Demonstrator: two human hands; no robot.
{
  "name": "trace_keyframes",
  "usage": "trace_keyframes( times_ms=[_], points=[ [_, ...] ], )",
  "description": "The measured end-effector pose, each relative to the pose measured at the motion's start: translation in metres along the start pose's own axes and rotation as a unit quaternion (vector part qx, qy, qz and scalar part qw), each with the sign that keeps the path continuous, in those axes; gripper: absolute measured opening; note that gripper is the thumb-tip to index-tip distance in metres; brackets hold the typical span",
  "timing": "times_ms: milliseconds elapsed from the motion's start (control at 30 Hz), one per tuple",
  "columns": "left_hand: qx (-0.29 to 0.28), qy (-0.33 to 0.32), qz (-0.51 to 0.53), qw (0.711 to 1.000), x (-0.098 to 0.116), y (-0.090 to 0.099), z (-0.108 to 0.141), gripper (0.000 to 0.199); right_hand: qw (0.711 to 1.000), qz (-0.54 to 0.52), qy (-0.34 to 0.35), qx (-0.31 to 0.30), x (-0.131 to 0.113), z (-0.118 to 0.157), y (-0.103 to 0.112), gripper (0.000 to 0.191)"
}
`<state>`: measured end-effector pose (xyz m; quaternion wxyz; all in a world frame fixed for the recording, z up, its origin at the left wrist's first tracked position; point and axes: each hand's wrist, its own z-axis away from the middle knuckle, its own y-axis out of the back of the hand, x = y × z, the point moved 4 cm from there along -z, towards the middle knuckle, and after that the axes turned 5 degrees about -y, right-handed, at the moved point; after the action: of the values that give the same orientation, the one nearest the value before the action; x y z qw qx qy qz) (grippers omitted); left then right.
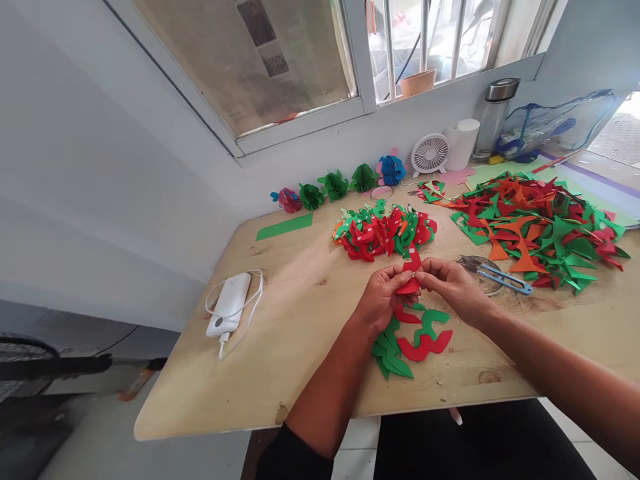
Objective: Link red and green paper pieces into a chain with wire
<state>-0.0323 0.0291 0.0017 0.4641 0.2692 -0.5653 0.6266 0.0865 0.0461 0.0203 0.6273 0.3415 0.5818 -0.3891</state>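
Between both hands is a red paper cutout (pixel 412 261) with a small white square on its upper part. My left hand (pixel 384 293) is closed on it from the left. The fingertips of my right hand (pixel 445 279) pinch its right side. Just below the hands lie loose cutouts, a red curved one (pixel 425 348) and several green ones (pixel 393 357). Beyond the hands is a pile of red and green cutouts (pixel 383 230), many bearing white squares. Close to my right wrist rests a blue utility knife (pixel 507 279).
Paper scraps (pixel 540 227) are heaped at the right. A power bank (pixel 233 303) with a white cable lies left, near a green strip (pixel 284 227). Against the wall stand folded paper animals (pixel 334 185), a small fan (pixel 430 154) and a glass bottle (pixel 493 123).
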Motion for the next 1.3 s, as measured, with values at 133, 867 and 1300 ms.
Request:
trace_keyframes(
  times_ms=[133,867,1300],
  points=[
    [-0.005,-0.001,-0.009,1.0,0.0002,-0.0004,0.0008,0.027,1.0,-0.002,0.003,0.007,0.0013,-0.0007,0.0011,0.026],
    [-0.032,-0.032,-0.162,0.986,0.005,0.0001,0.0024,0.031,0.997,-0.006,-0.019,0.078,0.0054,-0.0016,0.0085,0.02],
    [-0.041,-0.038,-0.162,0.985,0.0052,-0.0008,0.0027,0.029,0.998,-0.036,-0.006,0.058,0.007,-0.0027,0.0076,0.02]
  ],
)
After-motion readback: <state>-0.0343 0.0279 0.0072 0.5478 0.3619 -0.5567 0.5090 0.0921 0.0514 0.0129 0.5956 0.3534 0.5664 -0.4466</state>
